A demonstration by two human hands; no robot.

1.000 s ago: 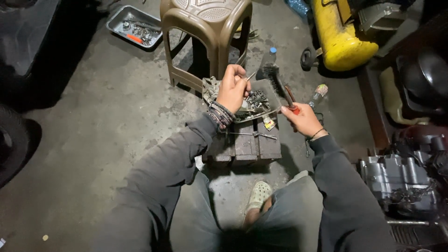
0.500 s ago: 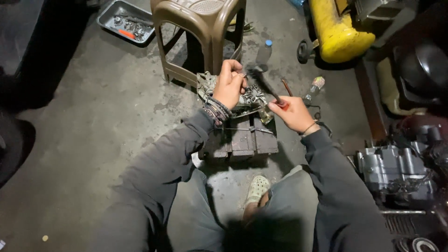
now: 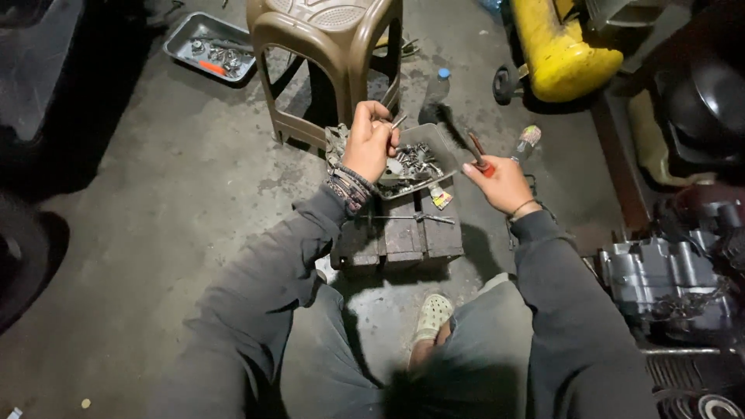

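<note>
L hand grips a small metal part over the parts tray – cleaning step, looks like. R hand holds a brush, bristles far-left. Next: bring bristles onto part.

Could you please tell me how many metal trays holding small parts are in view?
2: one tray on the wooden block by the hands, another tray on the floor at upper left. Others may be hidden.
</note>
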